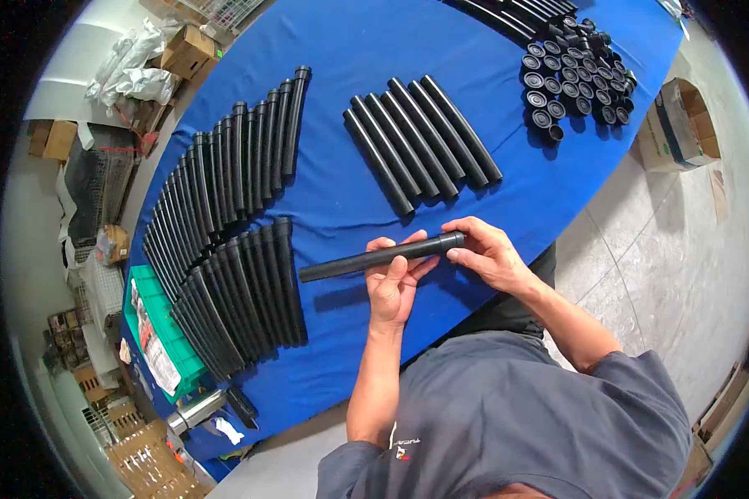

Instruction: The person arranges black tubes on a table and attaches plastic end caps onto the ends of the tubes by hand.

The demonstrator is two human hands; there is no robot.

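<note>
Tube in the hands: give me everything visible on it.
The black tube is straight and slim, apparently plastic, with a dull sheen and a wider, cap-like end piece. It is held over the blue cloth, slanting slightly in the picture, wider end higher in frame. The left hand holds it around mid-length; the right hand has thumb and fingers at the end piece. Whether the plain end is open isn't clear.

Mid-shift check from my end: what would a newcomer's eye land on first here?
Probably the black tube at the near side of the blue table, with the left hand along its middle and the right hand at its wider end. Next, the dense rows of similar tubes on the table's left, and the cluster of small round black pieces toward its upper right.
</note>
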